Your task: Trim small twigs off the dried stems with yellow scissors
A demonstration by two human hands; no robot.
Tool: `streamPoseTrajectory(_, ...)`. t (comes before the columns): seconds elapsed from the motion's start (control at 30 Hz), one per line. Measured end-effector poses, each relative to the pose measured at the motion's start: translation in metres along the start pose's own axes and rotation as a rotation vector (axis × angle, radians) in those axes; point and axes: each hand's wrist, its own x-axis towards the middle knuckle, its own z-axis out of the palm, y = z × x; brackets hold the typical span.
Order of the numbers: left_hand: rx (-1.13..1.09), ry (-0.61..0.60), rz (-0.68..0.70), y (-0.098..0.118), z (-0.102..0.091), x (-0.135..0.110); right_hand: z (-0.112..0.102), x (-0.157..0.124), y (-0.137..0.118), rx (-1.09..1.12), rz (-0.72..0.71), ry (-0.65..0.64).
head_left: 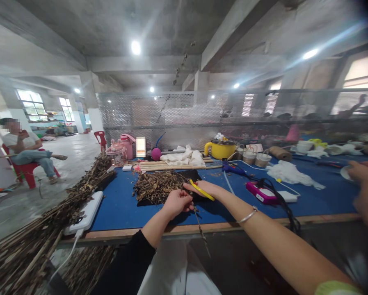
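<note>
My left hand (177,202) is closed on a thin dry twig (201,229) that hangs down past the table's front edge. My right hand (206,189) grips yellow-handled scissors (202,190) right beside the top of that twig, its blades hidden by the hands. Just behind both hands lies a heap of cut dry twigs (154,186) on a dark sheet, on the blue table (122,209). A silver bangle sits on my right wrist.
A long bundle of dry branches (48,221) leans at the table's left end beside a white power bank (87,213). A pink device (260,193) with cables, white cloths, a yellow pot (220,149), cups and twine rolls lie farther back. Another person's hand (366,192) is at right; someone sits on a red chair (25,168) far left.
</note>
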Motion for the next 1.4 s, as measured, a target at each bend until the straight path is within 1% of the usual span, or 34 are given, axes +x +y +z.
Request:
streamPoseTrajectory(0.17, 0.006, 0.001, -0.005, -0.002, 0.0, 0.002, 0.009, 0.007, 0.001, -0.053, 0.01, 0.07)
streamPoseTrajectory(0.3, 0.001, 0.007, -0.009, -0.003, -0.001, 0.003, 0.009, 0.004, -0.001, -0.038, 0.01, 0.093)
streamPoseTrajectory(0.4, -0.001, 0.008, 0.005, -0.003, -0.001, 0.002, 0.008, 0.001, 0.0, -0.028, 0.052, 0.114)
streamPoseTrajectory(0.47, -0.001, 0.009, 0.012, -0.003, -0.002, 0.002, 0.009, 0.001, 0.001, -0.032, 0.095, 0.111)
streamPoseTrajectory(0.53, 0.004, 0.003, 0.015, -0.004, -0.002, 0.003, 0.01, 0.001, 0.003, -0.022, 0.099, 0.094)
streamPoseTrajectory(0.77, 0.0, -0.012, 0.043, -0.008, -0.003, 0.006, 0.007, 0.0, 0.0, -0.01, -0.023, 0.0)
streamPoseTrajectory(0.9, 0.001, -0.01, 0.033, -0.006, -0.003, 0.005, 0.006, -0.002, -0.003, -0.004, -0.003, 0.026)
streamPoseTrajectory(1.03, 0.001, -0.007, 0.021, -0.004, -0.001, 0.003, 0.01, -0.002, -0.001, 0.015, 0.022, 0.059)
streamPoseTrajectory(1.23, -0.007, 0.01, 0.018, -0.006, -0.001, 0.005, 0.009, -0.004, 0.0, -0.018, 0.046, 0.112)
streamPoseTrajectory(1.4, -0.012, -0.004, 0.029, -0.007, -0.002, 0.006, 0.006, -0.004, 0.004, -0.048, 0.094, 0.079)
